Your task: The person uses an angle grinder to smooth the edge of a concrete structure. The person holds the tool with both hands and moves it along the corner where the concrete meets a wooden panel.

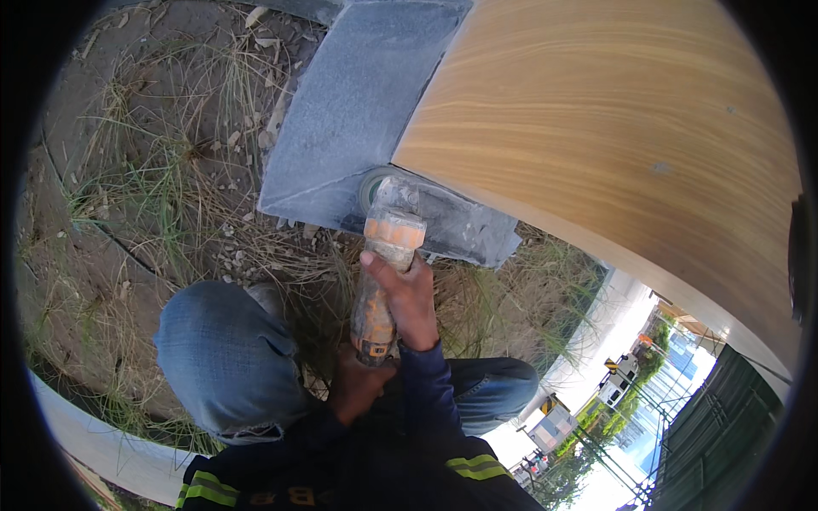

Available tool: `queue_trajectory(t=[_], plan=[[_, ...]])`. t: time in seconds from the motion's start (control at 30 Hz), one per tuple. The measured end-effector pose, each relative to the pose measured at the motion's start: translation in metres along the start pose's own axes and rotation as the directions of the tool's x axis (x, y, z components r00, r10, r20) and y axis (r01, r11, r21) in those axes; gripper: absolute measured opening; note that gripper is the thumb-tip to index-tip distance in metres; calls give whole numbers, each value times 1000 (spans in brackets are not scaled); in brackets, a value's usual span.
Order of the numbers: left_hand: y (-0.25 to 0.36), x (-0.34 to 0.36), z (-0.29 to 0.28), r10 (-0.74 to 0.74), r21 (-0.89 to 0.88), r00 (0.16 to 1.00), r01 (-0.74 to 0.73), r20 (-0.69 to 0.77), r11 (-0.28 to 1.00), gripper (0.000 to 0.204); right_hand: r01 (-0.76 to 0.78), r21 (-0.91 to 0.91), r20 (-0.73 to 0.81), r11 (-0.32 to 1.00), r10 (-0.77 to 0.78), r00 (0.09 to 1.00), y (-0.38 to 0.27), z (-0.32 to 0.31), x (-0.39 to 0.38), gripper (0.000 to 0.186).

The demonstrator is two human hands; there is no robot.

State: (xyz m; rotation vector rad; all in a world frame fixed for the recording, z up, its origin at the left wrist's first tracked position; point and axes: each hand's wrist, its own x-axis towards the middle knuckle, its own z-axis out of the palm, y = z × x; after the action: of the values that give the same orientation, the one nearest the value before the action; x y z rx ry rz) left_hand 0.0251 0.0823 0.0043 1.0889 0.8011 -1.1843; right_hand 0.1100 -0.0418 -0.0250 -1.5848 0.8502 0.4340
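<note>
A dusty orange and grey angle grinder (383, 238) lies lengthwise below me, its disc (369, 183) over the grey slab (341, 111) beside the corner of a wood-grain panel (596, 94). My right hand (406, 298) grips the middle of the grinder's body, thumb along its top. My left hand (358, 379) is closed round the rear end, lower down. The grinder hides part of the disc and whatever it touches.
Dry grass, soil and rubble (153, 153) surround the slab, with my bent knees (221, 349) in blue jeans close below. A pale curved edge (94, 426) runs behind me. Green scaffold netting (720, 426) and parked vehicles (618, 379) show at the lower right.
</note>
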Motion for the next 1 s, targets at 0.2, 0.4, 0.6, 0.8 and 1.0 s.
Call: queue_trajectory(t=[0.2, 0.4, 0.6, 0.8, 1.0], plan=[[-3, 0, -2, 1, 2, 999, -1, 42, 1000, 31, 37, 1, -33, 999, -37, 999, 0, 1, 0, 44], [2, 1, -2, -26, -32, 996, 28, 82, 999, 32, 20, -1, -35, 1000, -20, 999, -10, 2, -2, 44], [-7, 1, -1, -40, -39, 999, 41, 36, 998, 38, -19, -26, -25, 999, 18, 1000, -7, 0, -3, 42], [-6, 3, 0, -9, -45, 999, 11, 39, 999, 41, 9, -7, -21, 1000, -9, 1000, -5, 0, -1, 41], [-17, 6, 1, 9, -14, 1000, -8, 18, 1000, 42, 5, 40, -43, 999, -3, 999, 2, -3, -3, 44]])
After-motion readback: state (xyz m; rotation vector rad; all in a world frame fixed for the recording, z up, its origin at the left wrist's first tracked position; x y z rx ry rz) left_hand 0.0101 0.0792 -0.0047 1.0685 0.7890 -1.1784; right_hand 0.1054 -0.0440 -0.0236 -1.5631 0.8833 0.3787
